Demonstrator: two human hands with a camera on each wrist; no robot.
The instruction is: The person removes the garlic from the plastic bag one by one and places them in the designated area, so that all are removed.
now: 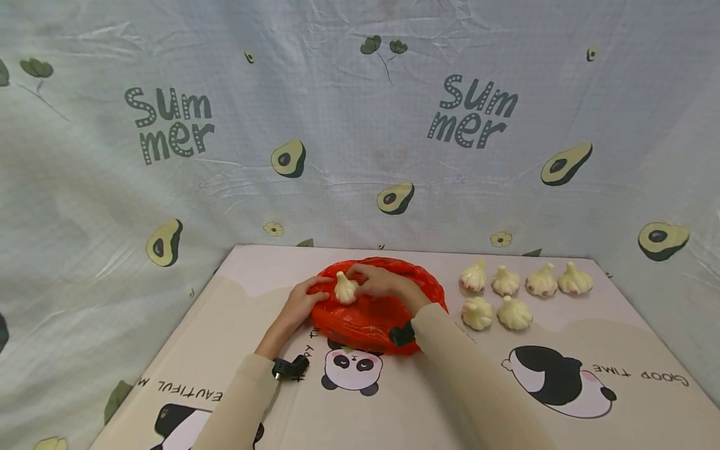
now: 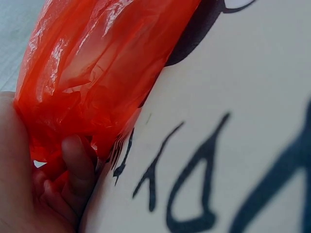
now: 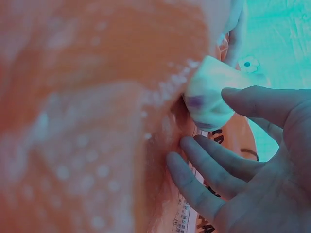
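Observation:
A red plastic bag [image 1: 360, 325] lies with its mouth spread wide on the table. My left hand [image 1: 300, 300] grips the bag's left edge; in the left wrist view, its curled fingers [image 2: 80, 162] sit against the red plastic. Inside the mouth, near that left edge, a pale garlic bulb [image 1: 345, 289] shows with its stem up. My right hand [image 1: 377, 281] reaches over the bag and pinches this bulb. In the right wrist view the thumb touches the garlic bulb [image 3: 209, 97], the index finger is partly hidden, and the other fingers spread below.
Several garlic bulbs [image 1: 506, 281] stand in two rows to the right of the bag. The table [image 1: 427, 400] has a cover printed with pandas and lettering. A sheet [image 1: 337, 112] with avocado prints hangs behind and around the table.

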